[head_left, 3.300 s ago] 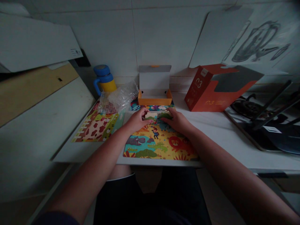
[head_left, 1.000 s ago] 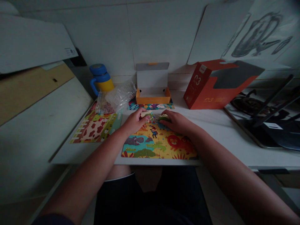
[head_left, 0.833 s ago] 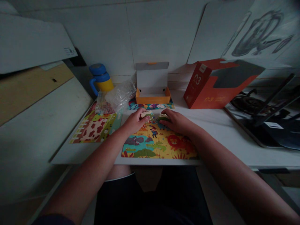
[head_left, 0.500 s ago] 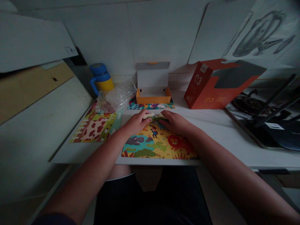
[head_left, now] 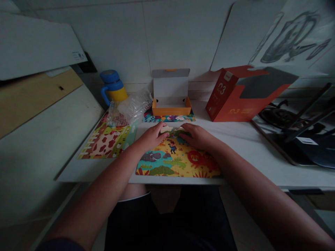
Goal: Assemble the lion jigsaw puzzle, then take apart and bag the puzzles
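A colourful animal jigsaw puzzle [head_left: 180,167] lies flat before me, with a hippo, a crocodile and a red lion on it. At its far edge my left hand [head_left: 154,135] is closed on a puzzle piece [head_left: 165,129], thumb on the near side and fingers behind. Opposite it, my right hand [head_left: 196,136] grips the green top part of the puzzle [head_left: 179,132]; whether this is a loose piece or joined to the rest, I cannot tell. Pale edges show between the two hands. My fingers hide much of the puzzle's upper corners.
Left lies a cow-and-farm puzzle [head_left: 104,142] with a clear plastic bag [head_left: 131,106] on its far end. Behind stand a blue-and-yellow flask [head_left: 115,89], an open orange box [head_left: 171,111] on another picture, and a red box [head_left: 235,101]. A black stove [head_left: 295,139] is at right.
Both hands stay in nearly the same place. The parts between them have shifted slightly, and more of the green surface shows by my right thumb.
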Demonstrator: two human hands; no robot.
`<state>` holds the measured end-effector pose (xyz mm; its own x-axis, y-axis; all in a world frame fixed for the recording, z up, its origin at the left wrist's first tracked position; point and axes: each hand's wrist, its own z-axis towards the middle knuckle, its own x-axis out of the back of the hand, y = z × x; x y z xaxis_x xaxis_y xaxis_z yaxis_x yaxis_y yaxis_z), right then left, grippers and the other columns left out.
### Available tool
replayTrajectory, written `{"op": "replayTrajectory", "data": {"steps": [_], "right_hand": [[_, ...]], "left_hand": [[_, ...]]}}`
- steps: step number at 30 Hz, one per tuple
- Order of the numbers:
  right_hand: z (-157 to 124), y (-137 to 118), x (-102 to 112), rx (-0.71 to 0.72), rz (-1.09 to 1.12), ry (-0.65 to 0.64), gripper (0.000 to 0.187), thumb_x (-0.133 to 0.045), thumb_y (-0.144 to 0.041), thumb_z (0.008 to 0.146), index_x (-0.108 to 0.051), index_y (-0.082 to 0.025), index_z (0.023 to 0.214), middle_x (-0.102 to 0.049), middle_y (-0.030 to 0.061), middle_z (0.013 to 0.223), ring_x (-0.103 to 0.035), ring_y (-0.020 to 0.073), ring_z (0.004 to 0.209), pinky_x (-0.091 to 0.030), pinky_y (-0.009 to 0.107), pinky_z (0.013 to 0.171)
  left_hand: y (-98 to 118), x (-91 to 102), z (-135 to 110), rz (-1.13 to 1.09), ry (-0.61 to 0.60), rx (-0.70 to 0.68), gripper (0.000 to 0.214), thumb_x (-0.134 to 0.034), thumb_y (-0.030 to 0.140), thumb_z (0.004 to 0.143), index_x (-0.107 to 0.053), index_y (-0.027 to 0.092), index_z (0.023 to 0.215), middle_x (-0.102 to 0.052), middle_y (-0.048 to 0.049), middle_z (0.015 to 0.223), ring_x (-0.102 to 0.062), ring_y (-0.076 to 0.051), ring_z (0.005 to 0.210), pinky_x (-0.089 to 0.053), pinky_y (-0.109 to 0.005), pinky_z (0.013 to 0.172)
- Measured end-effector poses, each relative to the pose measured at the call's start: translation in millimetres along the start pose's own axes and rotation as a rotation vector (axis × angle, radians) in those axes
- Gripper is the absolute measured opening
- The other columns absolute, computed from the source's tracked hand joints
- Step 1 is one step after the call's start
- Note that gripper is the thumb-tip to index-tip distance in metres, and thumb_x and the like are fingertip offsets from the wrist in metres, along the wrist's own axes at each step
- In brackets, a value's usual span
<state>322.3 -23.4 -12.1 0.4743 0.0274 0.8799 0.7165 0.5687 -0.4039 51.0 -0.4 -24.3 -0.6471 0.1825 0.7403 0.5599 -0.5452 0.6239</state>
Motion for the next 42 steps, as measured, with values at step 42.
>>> {"op": "replayTrajectory", "data": {"steps": [42], "right_hand": [[-38, 65, 67, -0.376, 0.192, -0.392, 0.041, -0.075, -0.059, 0.084, -0.077, -0.026, 0.109, -0.082, 0.006, 0.103, -0.074, 0.0263, 0.089, -0.056, 0.036, 0.077]], "left_hand": [[-50, 73.8, -23, -0.243, -0.216, 0.351, 0.045, -0.078, 0.047, 0.079, -0.063, 0.022, 0.113, -0.077, -0.0046, 0.099, -0.073, -0.023, 0.089, -0.055, -0.032, 0.075]]}}
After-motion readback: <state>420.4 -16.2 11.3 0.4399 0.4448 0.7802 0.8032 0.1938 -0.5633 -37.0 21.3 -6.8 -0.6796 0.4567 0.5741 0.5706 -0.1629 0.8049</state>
